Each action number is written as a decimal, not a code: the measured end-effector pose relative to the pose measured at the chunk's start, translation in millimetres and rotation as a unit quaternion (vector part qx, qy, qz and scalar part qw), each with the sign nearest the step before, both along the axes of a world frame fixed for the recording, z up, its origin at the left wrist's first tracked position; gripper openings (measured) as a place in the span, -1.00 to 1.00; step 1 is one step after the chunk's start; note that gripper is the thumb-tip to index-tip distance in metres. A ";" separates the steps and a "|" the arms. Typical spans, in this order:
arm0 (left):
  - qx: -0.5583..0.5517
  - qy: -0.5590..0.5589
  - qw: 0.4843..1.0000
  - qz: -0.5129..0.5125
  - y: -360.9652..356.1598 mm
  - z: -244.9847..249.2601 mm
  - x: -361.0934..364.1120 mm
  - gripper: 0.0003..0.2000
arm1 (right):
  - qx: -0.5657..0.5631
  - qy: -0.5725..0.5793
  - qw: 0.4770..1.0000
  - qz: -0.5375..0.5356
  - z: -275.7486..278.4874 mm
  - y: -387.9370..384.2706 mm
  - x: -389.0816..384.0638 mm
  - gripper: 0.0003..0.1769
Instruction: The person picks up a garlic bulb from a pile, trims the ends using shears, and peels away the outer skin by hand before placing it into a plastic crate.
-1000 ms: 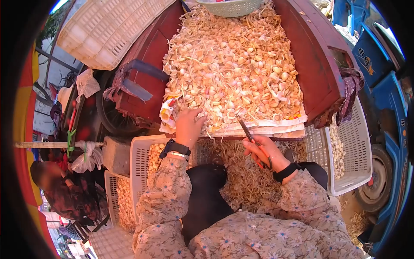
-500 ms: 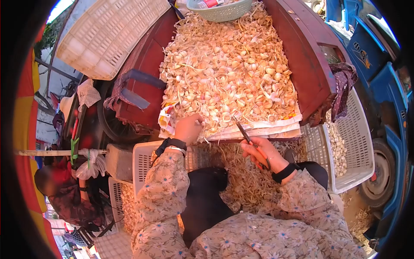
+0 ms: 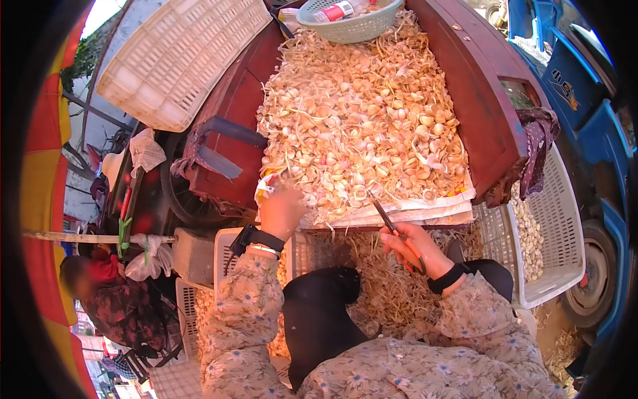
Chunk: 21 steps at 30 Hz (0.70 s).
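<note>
A broad heap of garlic (image 3: 362, 120), mixed with dry skins and stalks, lies on a white sheet (image 3: 412, 214) in a dark red cart bed. My left hand (image 3: 282, 211) is at the heap's front left corner, back upward. Its fingers are smeared by motion, and whether it holds garlic cannot be made out. Just past the sheet's front edge, my right hand (image 3: 419, 247) grips scissors (image 3: 387, 221) with red-orange handles. Their blades point up and left toward the heap, and the tips reach its near edge.
A green basket (image 3: 352, 28) with a bottle sits on the heap's far end. White crates stand at left (image 3: 183, 63) and right (image 3: 555, 226), the right one holding garlic. Trimmings (image 3: 389, 292) cover the ground below. Another person (image 3: 119, 299) sits at left; a blue vehicle (image 3: 578, 126) stands at right.
My left hand has drawn back leftward from the garlic and turned its back up. The right hand keeps the scissors in nearly the same place. The whole view has shifted slightly.
</note>
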State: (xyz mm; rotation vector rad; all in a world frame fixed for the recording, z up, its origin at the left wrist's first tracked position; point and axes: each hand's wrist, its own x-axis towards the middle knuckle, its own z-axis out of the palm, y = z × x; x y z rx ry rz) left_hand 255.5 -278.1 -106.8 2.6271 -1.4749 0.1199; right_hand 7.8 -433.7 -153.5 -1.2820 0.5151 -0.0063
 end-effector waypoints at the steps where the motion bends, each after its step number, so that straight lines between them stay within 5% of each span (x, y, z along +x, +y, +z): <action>1: -0.025 -0.040 0.996 -0.077 -5.7 0.2 -0.4 -0.74 | -0.014 -0.005 1.000 0.002 -1.7 1.0 1.4 -0.63; 2: -0.049 -0.079 0.984 -0.154 -10.3 -0.6 -1.4 -0.73 | -0.015 -0.004 1.000 0.003 -0.2 1.7 2.5 -0.62; 6: 0.056 0.048 0.991 -0.116 -20.9 -31.8 10.9 -0.71 | -0.014 -0.010 1.000 0.002 2.6 5.7 5.8 -0.61; 10: 0.091 0.010 0.994 -0.063 -31.2 -40.6 14.4 -0.77 | 0.010 -0.016 1.000 0.004 1.3 5.8 7.4 -0.62; 13: 0.056 0.052 0.997 -0.022 -33.4 -24.0 11.0 -0.82 | -0.010 -0.014 1.000 0.010 3.8 3.8 5.4 -0.62; 17: -0.146 0.203 0.957 0.148 -22.5 -12.6 33.6 -0.86 | -0.002 -0.014 1.000 0.003 3.7 1.4 1.9 -0.63; 21: -0.115 0.192 0.974 -0.023 -19.7 -17.1 18.2 -0.76 | 0.006 -0.004 1.000 0.011 10.2 1.4 -0.1 -0.64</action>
